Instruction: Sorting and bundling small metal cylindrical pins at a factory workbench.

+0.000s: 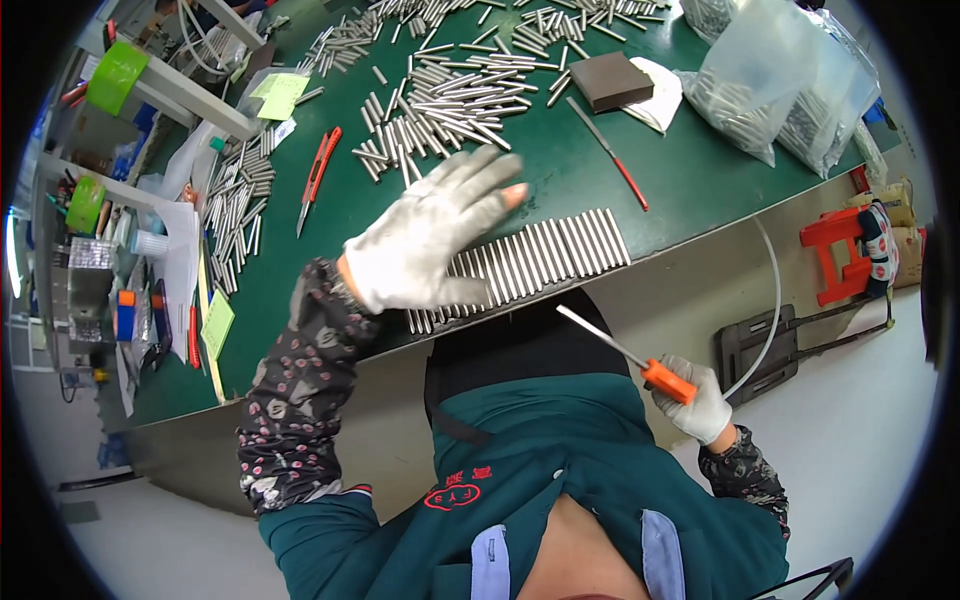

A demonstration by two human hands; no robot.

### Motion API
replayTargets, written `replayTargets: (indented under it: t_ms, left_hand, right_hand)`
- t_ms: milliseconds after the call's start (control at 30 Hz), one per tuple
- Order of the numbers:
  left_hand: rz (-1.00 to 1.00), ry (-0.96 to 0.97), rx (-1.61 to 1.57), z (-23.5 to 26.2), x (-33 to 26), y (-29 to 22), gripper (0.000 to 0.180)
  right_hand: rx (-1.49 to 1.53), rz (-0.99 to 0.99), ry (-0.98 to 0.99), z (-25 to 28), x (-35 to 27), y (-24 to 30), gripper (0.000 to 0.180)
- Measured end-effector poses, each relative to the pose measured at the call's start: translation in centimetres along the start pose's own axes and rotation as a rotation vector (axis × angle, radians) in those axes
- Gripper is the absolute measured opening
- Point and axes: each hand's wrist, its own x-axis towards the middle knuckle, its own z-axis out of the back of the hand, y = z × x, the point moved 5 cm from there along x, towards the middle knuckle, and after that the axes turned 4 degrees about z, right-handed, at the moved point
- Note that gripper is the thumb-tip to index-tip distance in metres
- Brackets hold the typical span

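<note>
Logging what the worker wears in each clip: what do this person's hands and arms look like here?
Both the left hand and the right hand wear light grey knitted work gloves; on the left one the fingertips are cut off. Over both forearms are dark sleeve covers printed with small pink and white flowers, gathered at the wrist. Above them come the sleeves of a teal work jacket.

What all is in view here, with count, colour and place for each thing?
row of metal rods: many, silver, table's near edge
loose metal rods: many, silver, mid and far table
block: one, dark brown, far right
plastic bags: several, clear, right end
cutters: two, red, left of centre
table: one, green
left hand: white glove, flat over the row
right hand: white glove, gripping an orange-handled file
</note>
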Motion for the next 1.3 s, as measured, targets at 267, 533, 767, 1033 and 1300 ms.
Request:
replayTargets:
  t_ms: [267,533,767,1033,1300]
  left_hand:
    - [0.104,0.187,0.089,-3.4,-4.8,-1.4,0.098]
    - [0.101,0.119,0.02,-3.3,-4.5,-1.2,0.095]
    - [0.091,0.144,0.021,-2.9,-4.6,-1.4,0.091]
    - [0.056,0.143,0.061,-3.2,-5.1,-1.9,0.094]
    - [0.062,0.157,0.052,-3.1,-4.5,-1.8,0.094]
  right_hand:
    - [-0.003,0.017,0.199,-3.2,1.9,3.0,0.009]
    - [-0.097,0.007,0.168,-3.1,2.9,2.9,0.02]
    - [-0.155,0.135,0.194,-1.2,3.1,3.1,0.031]
    - [0.349,-0.076,-0.339,11.2,10.3,10.5,0.042]
    - [0.115,0.003,-0.437,16.2,25.3,5.9,0.054]
